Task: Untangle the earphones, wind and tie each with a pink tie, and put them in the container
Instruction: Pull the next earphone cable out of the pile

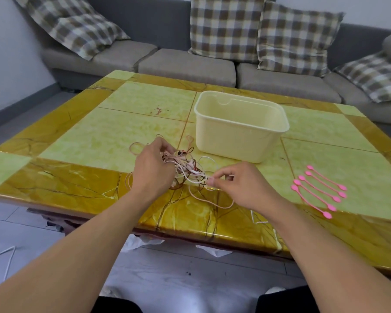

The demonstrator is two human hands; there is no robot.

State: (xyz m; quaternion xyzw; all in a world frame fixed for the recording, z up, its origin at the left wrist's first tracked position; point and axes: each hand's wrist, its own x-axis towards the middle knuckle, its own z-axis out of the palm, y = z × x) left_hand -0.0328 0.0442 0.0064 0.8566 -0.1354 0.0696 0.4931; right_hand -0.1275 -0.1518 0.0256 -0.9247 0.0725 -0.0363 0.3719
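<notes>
Both my forearms reach in: left hand grips the earphones tangle, right hand pinches one cord; pink ties unused, container beyond my fingers appears empty

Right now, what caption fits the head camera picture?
Both hands pick at tangled earphones beside a container.

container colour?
Pale cream-yellow container, plain with no pattern; clearest in the head view.

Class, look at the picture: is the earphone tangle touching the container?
Apart. The head view shows a bare strip of table between the earphone tangle and the container.
</notes>
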